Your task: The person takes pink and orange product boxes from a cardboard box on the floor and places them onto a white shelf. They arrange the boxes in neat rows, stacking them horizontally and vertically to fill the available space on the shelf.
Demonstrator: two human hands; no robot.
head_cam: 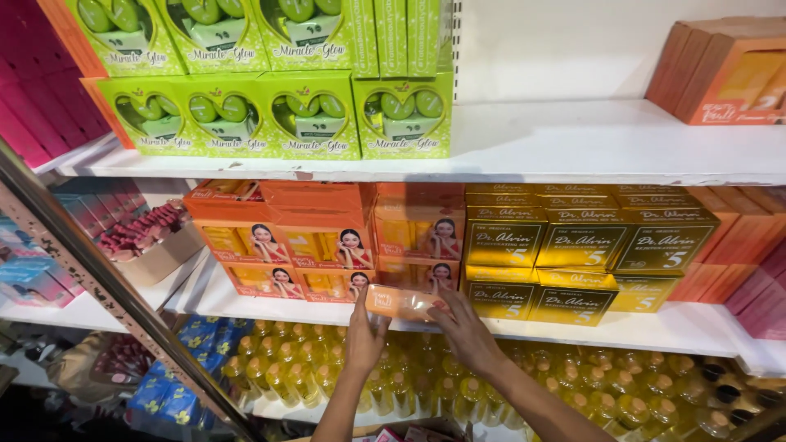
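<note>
White shelf (573, 139): both hands (417, 327) hold a flat orange box (401, 303).

Landmark: the small orange box (399, 302) held at the front edge of the middle shelf (696, 323).
Small orange box: motion-blurred, its print unreadable; both ends covered by fingers (360, 304).
Orange cartons (409, 274) behind it: lower row partly hidden by the box and the hands.
Forearms below it: cut off by the bottom edge.
Green boxes (270, 33) above it: top row cropped.
Red cartons (720, 69) up-right of it: cropped at the right edge.
</note>
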